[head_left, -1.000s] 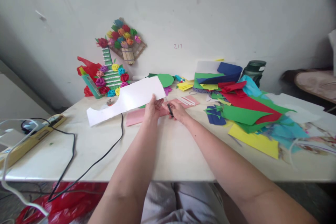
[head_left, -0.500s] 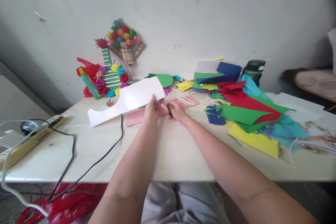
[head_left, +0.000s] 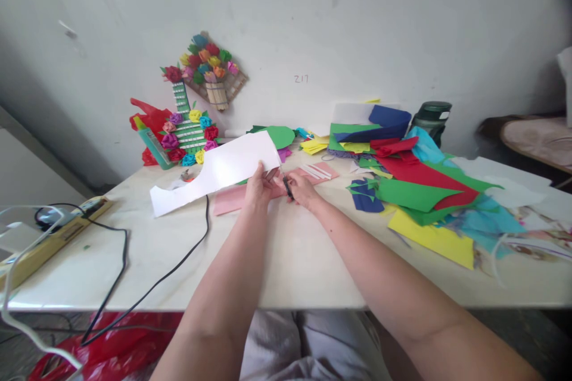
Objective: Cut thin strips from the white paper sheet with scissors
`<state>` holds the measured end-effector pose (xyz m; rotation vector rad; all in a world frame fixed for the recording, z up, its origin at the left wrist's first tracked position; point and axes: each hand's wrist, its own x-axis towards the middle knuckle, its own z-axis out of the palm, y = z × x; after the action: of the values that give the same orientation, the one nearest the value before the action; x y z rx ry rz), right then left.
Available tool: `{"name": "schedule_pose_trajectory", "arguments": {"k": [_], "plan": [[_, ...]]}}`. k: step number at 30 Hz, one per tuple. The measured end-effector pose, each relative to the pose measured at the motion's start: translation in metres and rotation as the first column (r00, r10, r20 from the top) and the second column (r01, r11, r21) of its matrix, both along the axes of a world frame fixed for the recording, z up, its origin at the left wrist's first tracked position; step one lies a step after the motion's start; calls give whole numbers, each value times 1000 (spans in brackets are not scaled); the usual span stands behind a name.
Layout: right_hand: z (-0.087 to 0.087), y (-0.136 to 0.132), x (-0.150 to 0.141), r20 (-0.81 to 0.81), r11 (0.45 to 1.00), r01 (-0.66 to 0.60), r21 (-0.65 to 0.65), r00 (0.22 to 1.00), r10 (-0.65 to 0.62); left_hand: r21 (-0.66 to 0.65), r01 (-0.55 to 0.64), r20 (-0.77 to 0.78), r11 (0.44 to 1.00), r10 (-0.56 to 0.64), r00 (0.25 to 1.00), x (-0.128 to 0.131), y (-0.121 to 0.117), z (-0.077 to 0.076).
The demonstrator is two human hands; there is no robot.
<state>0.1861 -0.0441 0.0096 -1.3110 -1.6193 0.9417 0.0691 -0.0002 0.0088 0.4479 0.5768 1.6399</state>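
My left hand (head_left: 259, 186) is closed on a large white sheet of paper (head_left: 235, 161), its thumb on top near the right end. The sheet has a curved cut-out along its lower left side and is held above the table. In my right hand (head_left: 301, 189) are scissors (head_left: 288, 186) with dark handles, their blades at the sheet's right edge. Below both hands lies a strip of pink paper (head_left: 230, 199), partly hidden by my left hand. Several thin white strips (head_left: 317, 171) rest on the pink paper's right part.
Coloured paper sheets (head_left: 420, 193) are heaped on the right, with a dark bottle (head_left: 432, 121) behind. A flower-decorated guitar shape (head_left: 190, 134), a glue bottle (head_left: 153, 141) and a bouquet craft (head_left: 217, 95) stand at the back left. A black cable (head_left: 179, 265) and power strip (head_left: 58, 241) lie left.
Almost nothing differs. Both hands, the white sheet and the scissors keep nearly the same place.
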Motion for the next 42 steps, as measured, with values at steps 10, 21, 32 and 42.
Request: {"name": "schedule_pose_trajectory", "arguments": {"k": [10,21,32,42], "plan": [[-1,1,-1,-8,1000,6,22,1000,-6,-33,-8,-3,999,8,1000,-1,1,1],[-4,1,-2,2,999,2,40,1000,-2,-33,18,4,999,-18,1000,-1,1,0],[-6,4,-5,47,998,16,65,999,-19,-82,26,14,996,-25,1000,-1,0,2],[-12,9,-4,105,990,27,141,994,-42,-123,58,-2,991,-59,998,-3,1,1]]}}
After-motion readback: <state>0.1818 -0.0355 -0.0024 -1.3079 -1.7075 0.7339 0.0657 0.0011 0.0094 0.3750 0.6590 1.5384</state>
